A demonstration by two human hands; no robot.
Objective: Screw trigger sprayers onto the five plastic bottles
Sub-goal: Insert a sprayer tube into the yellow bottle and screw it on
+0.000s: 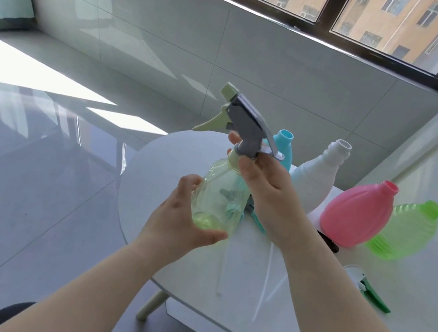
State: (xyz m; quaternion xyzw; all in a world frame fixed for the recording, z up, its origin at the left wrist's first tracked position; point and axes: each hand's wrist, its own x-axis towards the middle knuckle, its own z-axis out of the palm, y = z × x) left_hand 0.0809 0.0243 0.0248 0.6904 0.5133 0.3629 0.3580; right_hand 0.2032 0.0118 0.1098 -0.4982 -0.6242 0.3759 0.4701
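My left hand (181, 217) grips the base of a clear pale-green bottle (219, 194), held tilted above the white table (195, 271). A grey trigger sprayer (248, 118) with a pale-green nozzle and lever sits on its neck. My right hand (268, 191) pinches the sprayer's collar. Standing behind with open necks are a blue bottle (284, 144), a white bottle (316, 178), a pink bottle (356, 213) and a clear green bottle (405, 232).
A loose white-and-green sprayer (365, 286) lies at the table's right side. A teal sprayer (255, 217) and a dark sprayer (329, 240) lie partly hidden behind my right wrist. Clear dip tubes (222, 266) cross the tabletop. A tiled wall and window stand behind.
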